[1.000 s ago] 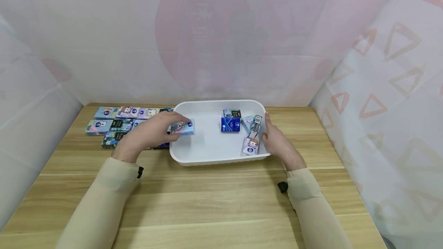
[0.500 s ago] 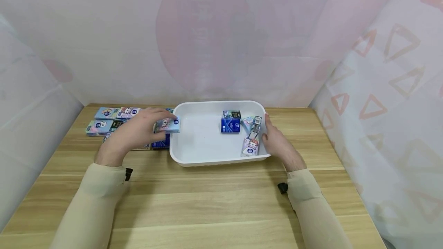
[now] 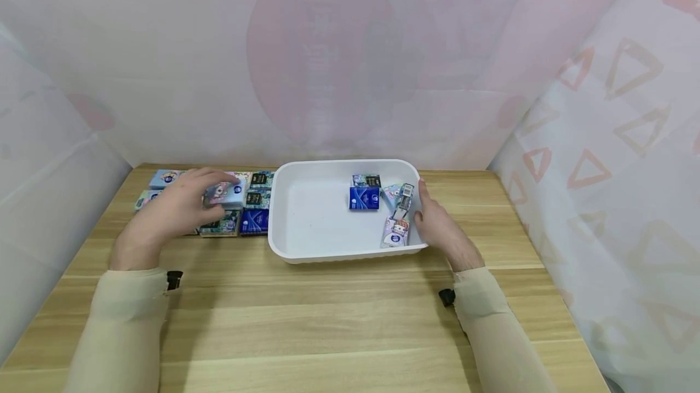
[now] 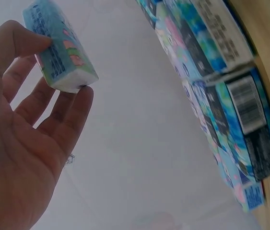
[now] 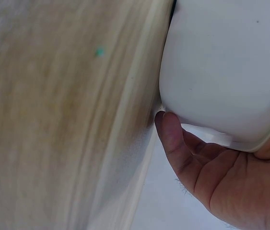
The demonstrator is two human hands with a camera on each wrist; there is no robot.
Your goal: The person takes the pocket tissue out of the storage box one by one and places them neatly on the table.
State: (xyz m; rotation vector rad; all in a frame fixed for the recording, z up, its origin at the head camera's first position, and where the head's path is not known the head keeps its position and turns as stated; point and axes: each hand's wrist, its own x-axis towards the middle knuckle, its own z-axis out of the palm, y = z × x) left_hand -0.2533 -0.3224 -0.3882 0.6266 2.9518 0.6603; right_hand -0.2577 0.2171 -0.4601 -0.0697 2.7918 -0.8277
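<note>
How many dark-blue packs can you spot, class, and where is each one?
2: one dark-blue pack is inside the white tray; another dark-blue pack is on the wooden table, just outside the tray's left end. The left hand may hide more.

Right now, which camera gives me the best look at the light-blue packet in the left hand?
The left wrist view: the light-blue packet appears large there, pinched by the left hand, with its white end visible. The head view shows its printed upper face, but small and partly covered by fingers. The right wrist view doesn't show it.
</note>
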